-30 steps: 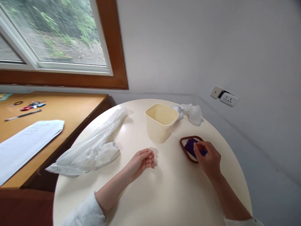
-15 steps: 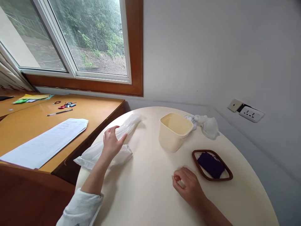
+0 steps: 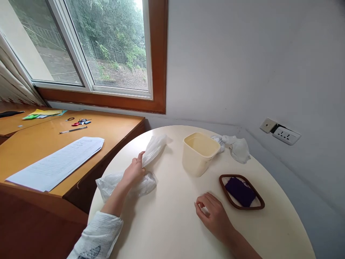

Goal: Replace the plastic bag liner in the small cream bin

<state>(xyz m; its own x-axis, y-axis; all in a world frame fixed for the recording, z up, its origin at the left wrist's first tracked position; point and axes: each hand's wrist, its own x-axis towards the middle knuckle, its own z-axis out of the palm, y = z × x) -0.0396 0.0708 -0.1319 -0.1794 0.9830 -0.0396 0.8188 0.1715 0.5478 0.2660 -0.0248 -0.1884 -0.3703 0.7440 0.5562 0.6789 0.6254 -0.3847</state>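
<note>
My left hand (image 3: 134,169) is closed around the narrow gathered middle of a thin, whitish plastic bag (image 3: 154,148). The bag lies crumpled on the left of a round cream table, fanning out on both sides of the hand. My right hand (image 3: 212,215) rests near the table's middle, fingers curled and thumb against the index finger; the hollow between them shows nothing held. Beside it, to the right, lies a brown rounded frame (image 3: 262,205) with a dark purple cloth (image 3: 240,191) inside. A cream plastic tub (image 3: 198,158) stands upright and open beyond my hands.
Behind the tub lies a knotted whitish plastic bag (image 3: 239,149). A wooden desk (image 3: 118,124) adjoins the table on the left, bearing papers (image 3: 58,163), a pen (image 3: 73,130) and keys (image 3: 81,122). A wall with a socket (image 3: 286,135) bounds the right side.
My left hand has come down from above the plastic bag and closed on its middle, bunching it. My right hand keeps its curled pose. The view has shifted slightly.
</note>
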